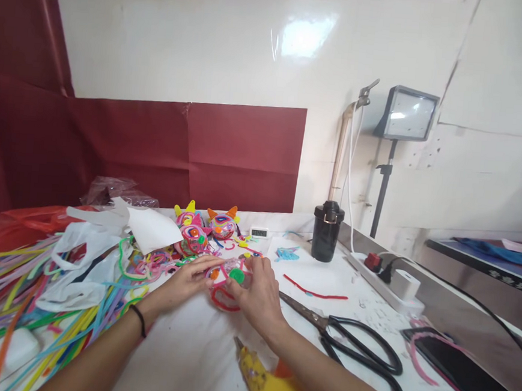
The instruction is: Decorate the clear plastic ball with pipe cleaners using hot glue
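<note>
Between both hands is a round craft ball [221, 299] decorated with pipe cleaners, including a red loop low on its front. A green round piece [236, 276] and a smaller orange one form spots on its upper face. My left hand [188, 283] grips the ball's left side, fingers over the top. On the other side, my right hand [262, 298] closes round it, its thumb just below the green piece. Below my right wrist lies a yellow glue gun [264, 379], nozzle towards the ball. Large black-handled scissors [323, 324] lie right of my right hand.
Several finished decorated balls [222, 224] stand at the back. Loose pipe cleaners [65, 330] and white plastic bags [79, 259] crowd the left. A red pipe cleaner [314, 289], black cup [327, 234], power strip [389, 290] and phone [468, 374] are on the right.
</note>
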A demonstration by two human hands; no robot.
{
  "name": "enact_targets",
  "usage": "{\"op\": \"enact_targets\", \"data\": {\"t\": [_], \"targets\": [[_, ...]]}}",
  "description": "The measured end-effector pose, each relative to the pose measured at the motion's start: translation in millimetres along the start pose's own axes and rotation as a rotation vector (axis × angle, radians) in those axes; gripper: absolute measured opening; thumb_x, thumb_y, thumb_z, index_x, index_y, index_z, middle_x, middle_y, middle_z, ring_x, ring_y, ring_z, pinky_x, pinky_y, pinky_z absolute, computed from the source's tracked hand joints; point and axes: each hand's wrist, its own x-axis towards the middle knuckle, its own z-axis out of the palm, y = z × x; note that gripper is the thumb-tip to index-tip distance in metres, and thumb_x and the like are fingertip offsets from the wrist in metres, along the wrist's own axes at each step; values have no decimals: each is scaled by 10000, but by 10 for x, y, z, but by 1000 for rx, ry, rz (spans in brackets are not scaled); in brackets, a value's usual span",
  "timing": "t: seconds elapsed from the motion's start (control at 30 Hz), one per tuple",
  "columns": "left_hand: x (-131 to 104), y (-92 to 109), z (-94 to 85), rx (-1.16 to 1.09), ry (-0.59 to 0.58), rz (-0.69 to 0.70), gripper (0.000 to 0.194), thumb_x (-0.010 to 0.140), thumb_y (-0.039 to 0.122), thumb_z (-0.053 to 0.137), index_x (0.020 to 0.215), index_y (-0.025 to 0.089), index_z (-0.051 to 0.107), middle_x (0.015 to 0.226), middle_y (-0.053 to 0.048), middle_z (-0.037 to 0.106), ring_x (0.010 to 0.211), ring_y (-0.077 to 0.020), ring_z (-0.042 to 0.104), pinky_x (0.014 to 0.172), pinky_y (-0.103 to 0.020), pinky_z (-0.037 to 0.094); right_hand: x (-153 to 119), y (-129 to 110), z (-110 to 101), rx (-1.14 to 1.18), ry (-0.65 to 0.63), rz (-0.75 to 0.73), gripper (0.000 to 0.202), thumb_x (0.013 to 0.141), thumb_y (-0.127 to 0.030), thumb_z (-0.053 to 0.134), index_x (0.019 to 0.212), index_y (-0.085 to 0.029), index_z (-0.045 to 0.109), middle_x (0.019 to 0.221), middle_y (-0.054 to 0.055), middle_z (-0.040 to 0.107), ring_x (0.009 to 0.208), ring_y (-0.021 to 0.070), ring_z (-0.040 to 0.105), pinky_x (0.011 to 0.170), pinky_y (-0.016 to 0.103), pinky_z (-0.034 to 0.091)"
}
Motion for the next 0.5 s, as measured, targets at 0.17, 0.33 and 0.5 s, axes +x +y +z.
{"op": "enact_targets", "data": {"t": [0.17, 0.33, 0.5], "targets": [[-22, 5, -3, -65, -6, -33, 554, 840, 533, 657, 1321, 262, 613, 1431, -99, 568, 1401, -289, 417, 1158, -476, 317, -11, 28, 8, 8, 14, -1, 334, 752, -342, 689, 1020, -220, 530, 1093, 116, 562, 1004, 325, 580, 813, 452, 479], [-40, 40, 7, -141, -8, -58, 525, 870, 510, 631, 1333, 264, 602, 1472, -87, 528, 1412, -274, 406, 1164, -459, 314, -14, 62, 28, 30, 35, -9, 323, 753, -342, 681, 1011, -217, 535, 1086, 119, 569, 1001, 336, 580, 808, 460, 478], [-43, 59, 40, -226, 11, -79, 507, 859, 490, 651, 1308, 255, 626, 1470, -74, 531, 1402, -284, 418, 1177, -464, 289, -20, 98, 49, 76, 63, -17, 317, 748, -348, 663, 1007, -210, 544, 1073, 115, 569, 1015, 328, 579, 836, 451, 481]]}}
